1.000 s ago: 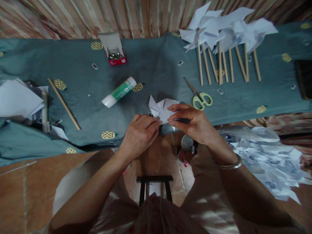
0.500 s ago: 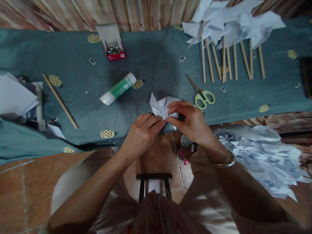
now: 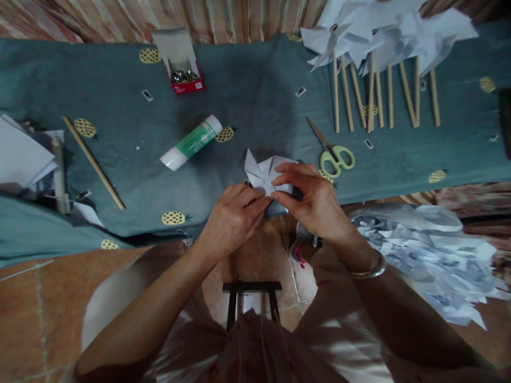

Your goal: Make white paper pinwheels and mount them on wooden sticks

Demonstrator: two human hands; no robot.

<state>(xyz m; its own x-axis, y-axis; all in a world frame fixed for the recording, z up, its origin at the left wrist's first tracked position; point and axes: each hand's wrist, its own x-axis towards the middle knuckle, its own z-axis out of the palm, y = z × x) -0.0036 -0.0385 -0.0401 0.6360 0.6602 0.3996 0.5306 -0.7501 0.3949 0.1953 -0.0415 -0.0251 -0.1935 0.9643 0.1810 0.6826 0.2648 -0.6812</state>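
A white paper pinwheel without a stick is held at the table's near edge. My left hand is closed on its lower left side, fingertips close to the centre. From the right, my right hand pinches a folded blade, its thumb and fingers near the middle of the paper. Part of the pinwheel is hidden under the fingers. Green-handled scissors lie just beyond my right hand. Up and left of the pinwheel rests a white and green glue stick.
A red and white box of shiny metal pins stands at the back. Several finished pinwheels on sticks lie at back right. A loose wooden stick and paper sheets are at left. A bag of folded paper sits lower right.
The camera view has shifted slightly, so the things on the table appear a little displaced. Both hands keep nearly the same hold on the pinwheel.
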